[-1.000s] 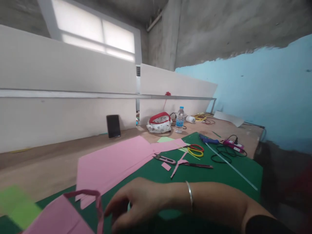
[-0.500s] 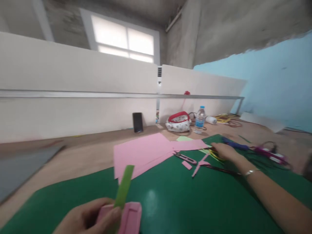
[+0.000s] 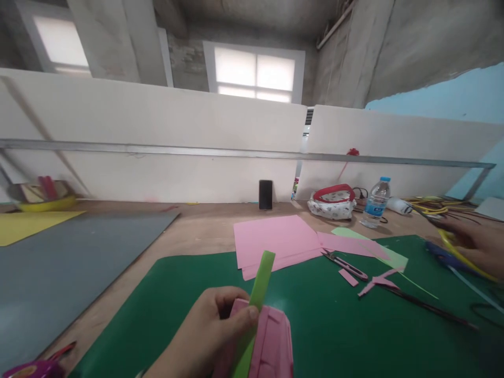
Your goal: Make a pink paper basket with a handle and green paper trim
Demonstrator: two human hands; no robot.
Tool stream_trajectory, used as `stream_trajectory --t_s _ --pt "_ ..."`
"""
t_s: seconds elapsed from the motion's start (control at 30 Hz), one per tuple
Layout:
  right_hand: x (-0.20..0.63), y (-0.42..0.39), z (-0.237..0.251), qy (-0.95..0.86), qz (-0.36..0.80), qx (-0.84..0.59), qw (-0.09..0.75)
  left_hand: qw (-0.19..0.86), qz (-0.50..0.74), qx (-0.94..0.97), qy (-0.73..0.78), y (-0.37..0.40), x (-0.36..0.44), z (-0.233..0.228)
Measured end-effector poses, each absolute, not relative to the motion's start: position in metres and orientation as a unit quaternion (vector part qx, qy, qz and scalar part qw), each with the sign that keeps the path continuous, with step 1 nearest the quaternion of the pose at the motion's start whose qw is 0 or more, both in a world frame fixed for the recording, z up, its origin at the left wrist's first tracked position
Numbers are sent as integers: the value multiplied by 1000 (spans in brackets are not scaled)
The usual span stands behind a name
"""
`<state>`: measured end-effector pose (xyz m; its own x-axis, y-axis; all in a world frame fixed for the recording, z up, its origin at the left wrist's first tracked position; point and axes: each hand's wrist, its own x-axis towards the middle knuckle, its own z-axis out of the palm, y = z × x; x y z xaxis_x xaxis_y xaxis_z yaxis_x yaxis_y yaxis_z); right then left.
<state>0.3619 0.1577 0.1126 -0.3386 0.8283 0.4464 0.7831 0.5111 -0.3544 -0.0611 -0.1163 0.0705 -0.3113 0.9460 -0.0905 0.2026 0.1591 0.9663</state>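
A long wooden workbench [image 3: 205, 231] runs beneath white partition boards [image 3: 157, 131], with a green cutting mat [image 3: 315, 325] laid over its near part. Low in the view, the left hand [image 3: 205, 341] is closed around a folded pink paper piece [image 3: 271, 341], its thumb pressing one light green paper strip [image 3: 255, 299] against it; the strip stands up tilted above the mat. The right hand [image 3: 478, 244] is far off at the right edge, blurred, fingers wrapped on yellow-handled scissors [image 3: 460, 254] near a blue tool [image 3: 444, 257].

Between the hands the mat lies mostly bare, giving open room. At its far edge lie pink paper sheets [image 3: 275, 241], one pale green sheet [image 3: 374, 247], one thread snipper [image 3: 346, 265] and several small pink scraps [image 3: 370, 281]. One dark thin rod [image 3: 429, 307] lies slanted on the mat's right part.

Left of the mat is one grey board [image 3: 71, 268], its edge near the mat's. Against the partition stand one phone [image 3: 265, 195], one red-trimmed pouch [image 3: 332, 202] and one water bottle [image 3: 376, 202].
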Motion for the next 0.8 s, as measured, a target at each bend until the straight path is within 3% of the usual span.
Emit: stream_trajectory --t_s 0.13,0.2,0.27,0.53,0.8 --pt "247 80 118 -827 348 -387 214 423 496 423 629 -118 -60 74" --pt "194 42 108 -788 504 -339 98 438 505 413 618 -119 -60 74" --pt "162 17 97 -776 565 -280 19 446 507 407 615 -118 -60 74" --pt "150 -11 83 -757 589 -278 -46 518 525 371 564 -118 -52 72" --pt "151 -28 82 -733 617 -281 -57 580 504 357 532 -115 -57 48"
